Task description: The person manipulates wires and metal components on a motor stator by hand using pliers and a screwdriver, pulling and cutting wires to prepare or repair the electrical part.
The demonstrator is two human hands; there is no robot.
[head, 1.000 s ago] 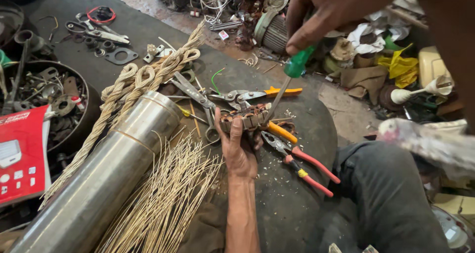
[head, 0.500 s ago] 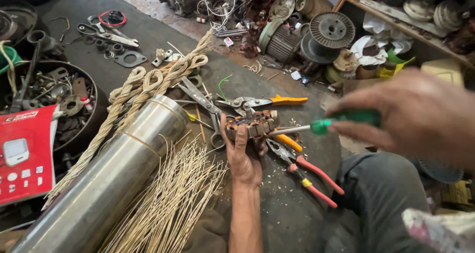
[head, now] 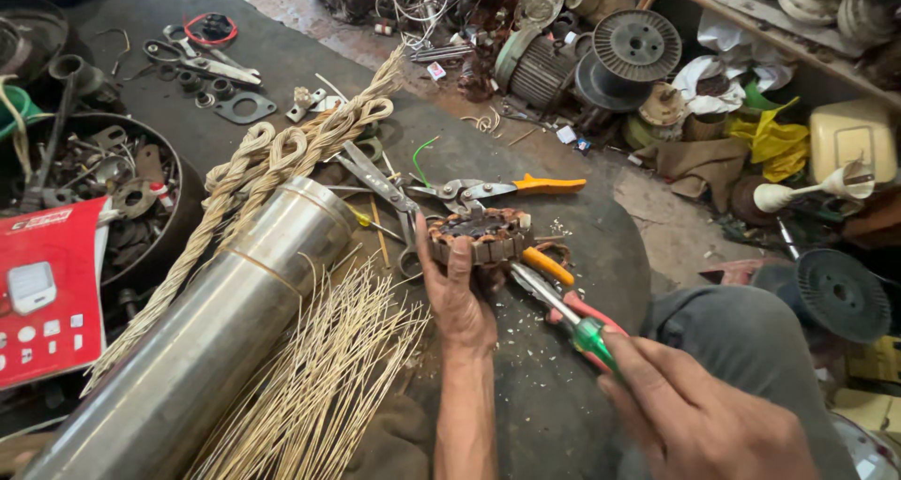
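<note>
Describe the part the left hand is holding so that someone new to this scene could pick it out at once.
Start at the big steel cylinder lying on the dark mat. Just right of its upper end, the left hand grips a small motor stator. It is the only ring there with slotted metal teeth and reddish copper windings; a green-handled screwdriver points at it.

Your right hand [head: 699,419] runs off the bottom edge, and its fingers cover most of the green screwdriver handle [head: 593,335]. Your left hand [head: 460,297] hides the near side of the stator core [head: 479,236]. The steel tube [head: 202,335] is cut off at the bottom-left corner.
</note>
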